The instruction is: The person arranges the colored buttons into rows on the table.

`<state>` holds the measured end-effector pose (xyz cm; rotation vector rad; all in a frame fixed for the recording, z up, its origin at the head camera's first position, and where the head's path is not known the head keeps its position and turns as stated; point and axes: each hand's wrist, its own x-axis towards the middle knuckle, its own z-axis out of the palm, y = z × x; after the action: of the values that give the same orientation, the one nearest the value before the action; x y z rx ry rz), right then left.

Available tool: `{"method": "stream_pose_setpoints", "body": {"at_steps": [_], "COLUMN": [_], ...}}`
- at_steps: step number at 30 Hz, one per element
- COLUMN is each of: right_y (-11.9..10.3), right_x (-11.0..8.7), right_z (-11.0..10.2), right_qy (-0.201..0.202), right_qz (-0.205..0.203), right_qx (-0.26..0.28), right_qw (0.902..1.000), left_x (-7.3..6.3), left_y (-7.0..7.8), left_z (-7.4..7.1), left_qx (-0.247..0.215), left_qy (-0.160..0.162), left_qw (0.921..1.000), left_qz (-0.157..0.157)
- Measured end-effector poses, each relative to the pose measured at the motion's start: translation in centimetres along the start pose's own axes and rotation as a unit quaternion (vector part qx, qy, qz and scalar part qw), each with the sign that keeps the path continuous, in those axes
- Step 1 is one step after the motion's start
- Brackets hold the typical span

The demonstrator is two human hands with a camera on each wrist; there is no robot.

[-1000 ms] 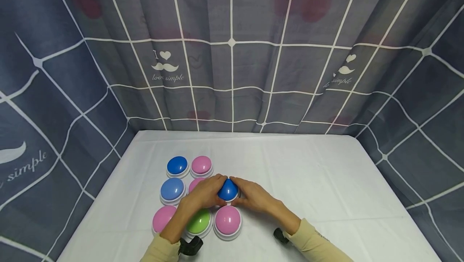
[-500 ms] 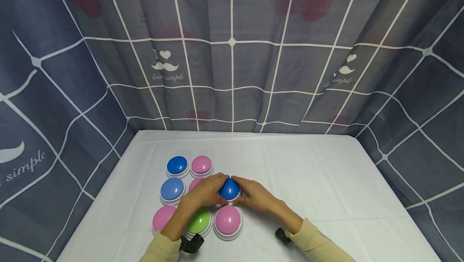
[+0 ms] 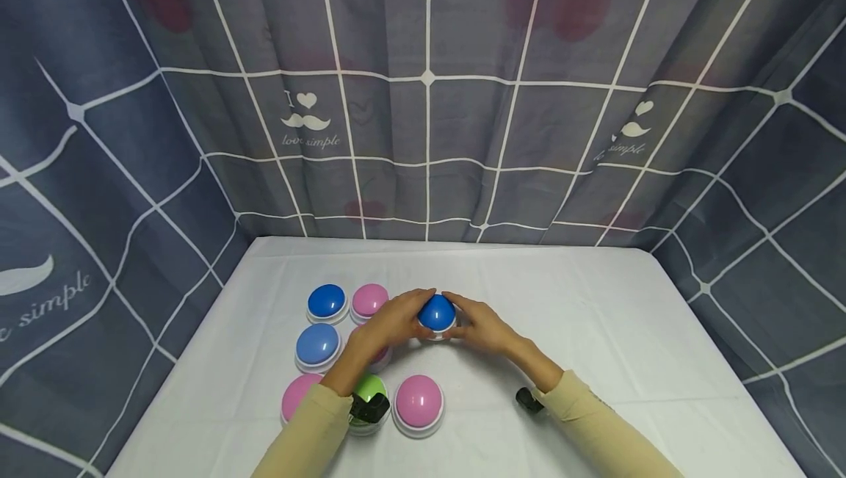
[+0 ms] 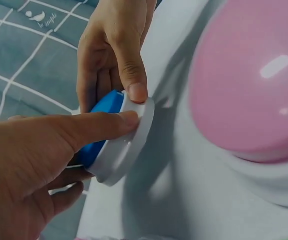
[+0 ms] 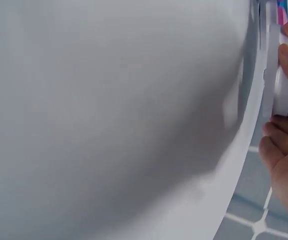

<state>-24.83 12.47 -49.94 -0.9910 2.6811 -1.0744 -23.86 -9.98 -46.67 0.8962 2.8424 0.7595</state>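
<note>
A push button with a blue dome and a white base [image 3: 438, 313] is held between my two hands, right of the back rows. My left hand [image 3: 396, 319] grips its left side and my right hand [image 3: 485, 327] its right side. Both thumbs press on the white base in the left wrist view, where the button [image 4: 123, 152] is tilted and looks raised, with a shadow on the cloth below. Only part of the button [image 5: 284, 85] enters the right wrist view. A pink button [image 3: 382, 357] is mostly hidden beneath my left hand and forearm.
Other dome buttons stand at the left: dark blue [image 3: 327, 302], pink [image 3: 370, 299], light blue [image 3: 317, 344], pink [image 3: 297, 392] and green [image 3: 370, 387]. Another pink button [image 3: 418, 402] is at the front middle. A checked curtain [image 3: 429, 118] surrounds the white-covered table [image 3: 581, 302].
Both hands have carried the blue button away from behind the front pink one, toward the back and slightly right. More of the green button is now covered by the left wrist.
</note>
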Motion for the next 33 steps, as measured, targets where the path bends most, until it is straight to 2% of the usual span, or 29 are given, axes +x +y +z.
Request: {"method": "stream_pose_setpoints", "body": {"at_steps": [6, 11, 22, 27, 33], "right_y": [1.5, 2.1, 2.5, 2.2, 2.1], "right_x": [1.1, 2.0, 2.4, 2.4, 2.7], "right_z": [-0.8, -0.9, -0.2, 0.0, 0.2], "right_qy": [0.005, -0.003, -0.036, -0.028, -0.027], "right_qz": [0.010, 0.006, 0.002, -0.008, -0.013], "right_qx": [0.007, 0.018, 0.033, 0.035, 0.029], "right_qw": [0.9999, 0.9998, 0.9988, 0.9989, 0.9991], "left_x": [2.4, 3.4, 3.4, 3.4, 3.4], "left_y": [-1.1, -1.8, -2.7, -2.9, -3.0], "left_z": [-0.1, -0.1, 0.2, -0.1, -0.5], "left_qx": [-0.023, -0.022, -0.025, -0.021, -0.027], "left_qy": [-0.018, -0.017, -0.026, -0.017, -0.023], "left_qw": [0.9996, 0.9996, 0.9993, 0.9996, 0.9991], "left_qz": [-0.005, -0.006, -0.014, -0.011, -0.026]}}
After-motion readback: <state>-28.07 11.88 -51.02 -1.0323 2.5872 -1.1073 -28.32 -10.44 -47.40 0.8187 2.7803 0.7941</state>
